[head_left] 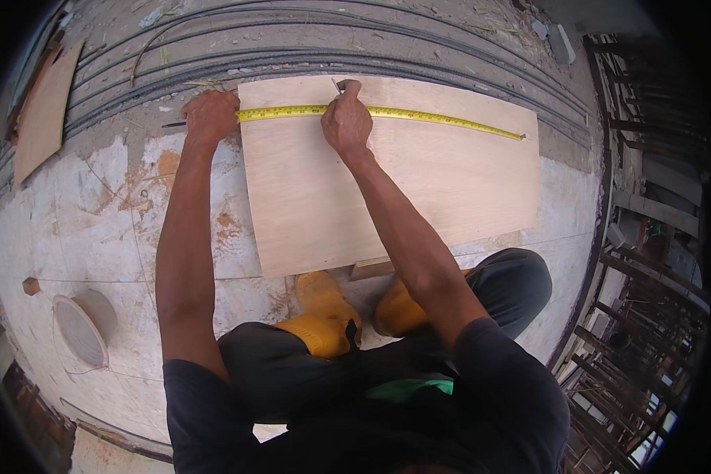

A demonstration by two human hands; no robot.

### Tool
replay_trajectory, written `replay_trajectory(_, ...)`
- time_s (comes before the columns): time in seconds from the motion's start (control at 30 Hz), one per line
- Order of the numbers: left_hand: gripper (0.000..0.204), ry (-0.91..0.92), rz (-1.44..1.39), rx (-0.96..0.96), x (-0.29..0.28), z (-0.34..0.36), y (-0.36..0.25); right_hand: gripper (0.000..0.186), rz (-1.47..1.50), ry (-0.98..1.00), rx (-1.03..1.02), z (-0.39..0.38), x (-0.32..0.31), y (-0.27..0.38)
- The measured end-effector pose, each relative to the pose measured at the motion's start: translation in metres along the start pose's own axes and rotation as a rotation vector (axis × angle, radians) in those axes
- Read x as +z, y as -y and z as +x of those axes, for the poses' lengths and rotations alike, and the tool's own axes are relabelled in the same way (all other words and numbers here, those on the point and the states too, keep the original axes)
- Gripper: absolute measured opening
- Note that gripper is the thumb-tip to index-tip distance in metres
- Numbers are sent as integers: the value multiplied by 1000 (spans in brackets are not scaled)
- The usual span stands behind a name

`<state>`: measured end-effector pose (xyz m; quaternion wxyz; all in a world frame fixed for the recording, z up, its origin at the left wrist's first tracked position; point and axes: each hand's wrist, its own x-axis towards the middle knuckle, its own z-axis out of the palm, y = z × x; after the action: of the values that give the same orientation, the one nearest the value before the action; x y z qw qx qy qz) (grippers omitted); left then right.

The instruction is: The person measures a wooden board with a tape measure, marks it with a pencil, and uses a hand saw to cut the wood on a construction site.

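Observation:
A pale plywood sheet (419, 182) lies in front of my knees. Across its far part runs a yellow tape measure (434, 118), its blade pulled out and its end hook resting on the sheet toward the right. My left hand (212, 117) is closed round the tape's near end, just past the sheet's left edge; the case is hidden in the fist. From that fist a thin dark piece sticks out to the left. My right hand (347, 122) presses on the blade partway along, with a thin pencil-like stick (336, 85) showing between its fingers.
Long steel rebars (308, 57) lie beyond the sheet. Another board (49, 114) leans at far left. A bucket (83, 328) on its side and a small wood block (31, 286) are at lower left. Stacked dark timber or metal (648, 316) fills the right. My yellow boots (324, 308) are close to the sheet.

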<state>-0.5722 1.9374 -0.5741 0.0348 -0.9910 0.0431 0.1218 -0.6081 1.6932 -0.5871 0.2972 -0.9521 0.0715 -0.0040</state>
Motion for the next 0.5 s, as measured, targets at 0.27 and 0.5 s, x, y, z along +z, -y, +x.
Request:
replay_trajectory(0.27, 21, 57, -45, 73, -18, -11, -7, 39, -89, 117, -5, 15, -23, -59)
replay_trajectory(0.5, 19, 63, -75, 149, -44, -4, -54, 41, -4, 133, 18, 49, -64, -104)
